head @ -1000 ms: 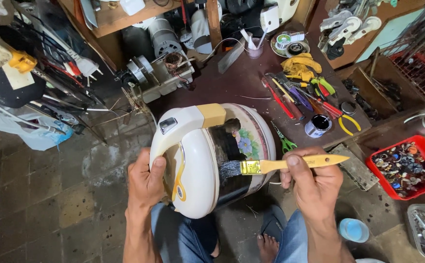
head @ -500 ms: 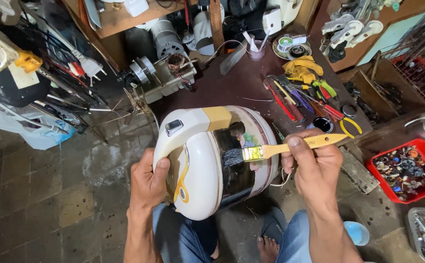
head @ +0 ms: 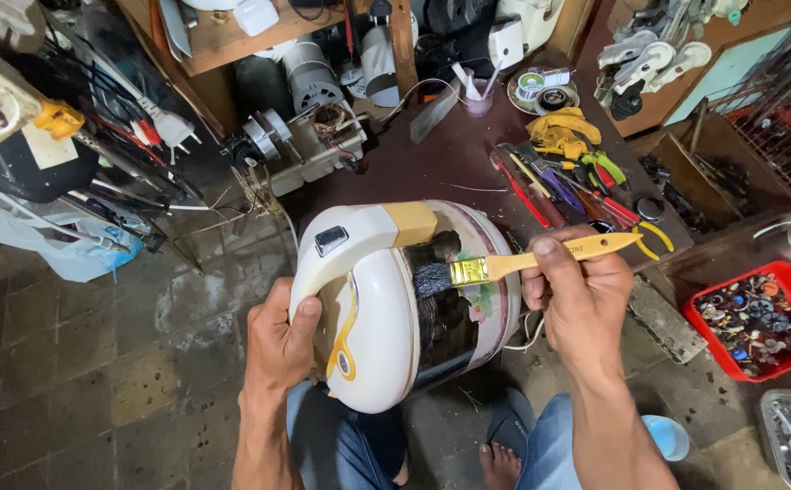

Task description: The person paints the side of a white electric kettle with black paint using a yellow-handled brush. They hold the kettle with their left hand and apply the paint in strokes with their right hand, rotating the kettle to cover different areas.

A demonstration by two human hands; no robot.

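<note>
A white and beige rice cooker [head: 386, 299] lies tipped on its side over my lap, its dark underside facing right. My left hand [head: 278, 340] grips its white lid end from the left. My right hand [head: 581, 290] holds a yellow-handled paintbrush [head: 522, 263]. The dark bristles rest against the cooker's dark body near the beige hinge band.
A dark low table [head: 454, 154] behind the cooker carries pliers, screwdrivers [head: 559, 186] and tape rolls. A red tray of small parts [head: 754, 318] sits at right. Motors and wires [head: 300, 136] crowd the back left. A blue cup [head: 668, 436] stands by my right knee.
The brush has swept up and left across the cooker's dark side, from near the lower rim toward the beige band. My left hand keeps its hold on the lid end.
</note>
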